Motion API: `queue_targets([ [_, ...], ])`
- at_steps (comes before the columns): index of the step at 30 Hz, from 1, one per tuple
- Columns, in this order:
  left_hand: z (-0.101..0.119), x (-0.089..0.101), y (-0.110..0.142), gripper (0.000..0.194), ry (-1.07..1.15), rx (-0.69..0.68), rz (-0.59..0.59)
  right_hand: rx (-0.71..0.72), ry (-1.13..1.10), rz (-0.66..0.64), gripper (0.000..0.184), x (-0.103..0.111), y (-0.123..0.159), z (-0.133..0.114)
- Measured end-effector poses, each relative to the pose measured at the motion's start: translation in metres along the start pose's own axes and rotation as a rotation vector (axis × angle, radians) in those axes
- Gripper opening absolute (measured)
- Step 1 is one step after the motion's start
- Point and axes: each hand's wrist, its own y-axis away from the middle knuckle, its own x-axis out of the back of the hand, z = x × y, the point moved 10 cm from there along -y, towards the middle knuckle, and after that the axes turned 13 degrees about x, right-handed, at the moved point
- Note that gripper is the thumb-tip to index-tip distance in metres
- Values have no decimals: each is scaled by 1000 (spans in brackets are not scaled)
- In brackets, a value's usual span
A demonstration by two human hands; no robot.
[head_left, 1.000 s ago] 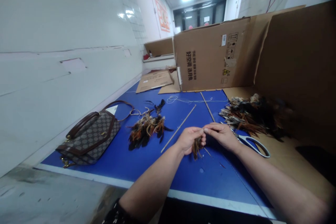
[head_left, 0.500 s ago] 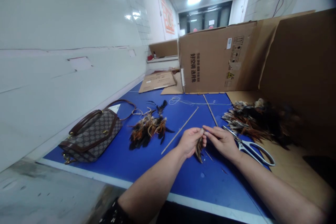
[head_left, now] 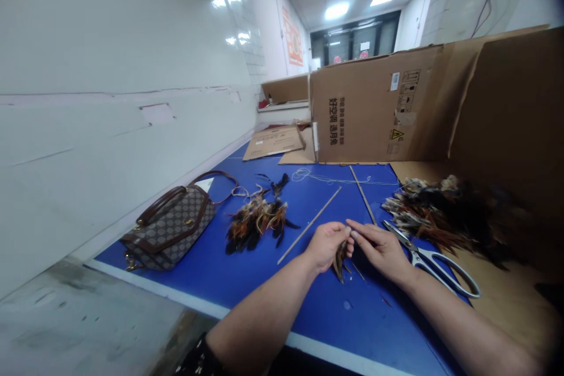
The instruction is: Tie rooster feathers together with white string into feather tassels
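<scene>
The left hand [head_left: 328, 247] pinches the feathers [head_left: 339, 267] above the desk [head_left: 220, 288], tips downward; the right hand [head_left: 385, 252] works at their upper end, its grip indeterminable. A firm left pinch probably keeps the ends aligned under light right fingertips.

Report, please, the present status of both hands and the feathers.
Left hand holding small feather bunch. Right hand at bunch's upper end, grip unclear. Scissors close beside right hand.

Brown feathers [head_left: 339, 265], orange and black feather pile [head_left: 255, 220], blue tabletop [head_left: 324, 311], brown-trimmed grey patterned handbag [head_left: 170, 229]
</scene>
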Motion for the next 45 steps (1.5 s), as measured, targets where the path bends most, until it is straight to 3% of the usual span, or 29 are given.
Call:
queue_targets([
  [6, 8, 11, 0, 47, 6, -108, 96, -64, -107, -113, 67, -6, 0, -1],
  [12, 24, 20, 12, 38, -274, -308, 309, -63, -228, -204, 77, -14, 1, 3],
  [19, 50, -21, 43, 22, -763, -782, 260, -104, -284, -198, 85, -19, 4, 7],
  [25, 56, -31, 49, 24, -928, -920, 269, -177, -529, -102, 86, -21, 4, 12],
  [29, 64, -14, 47, 20, -875, -884, 359, -249, -556, -58, 76, -19, 3, 16],
  [34, 55, 14, 26, 23, -651, -646, 355, -342, -312, -101, 42, -12, 4, 27],
  [37, 46, 22, 15, 26, -540, -547, 328, -304, -154, -99, 34, -3, 2, 30],
  [41, 47, 33, 15, 29, -457, -490, 404, -222, 77, -48, 27, 16, -1, 30],
  [45, 47, 32, 19, 34, -367, -414, 412, -88, 242, -95, 21, 18, -4, 22],
])
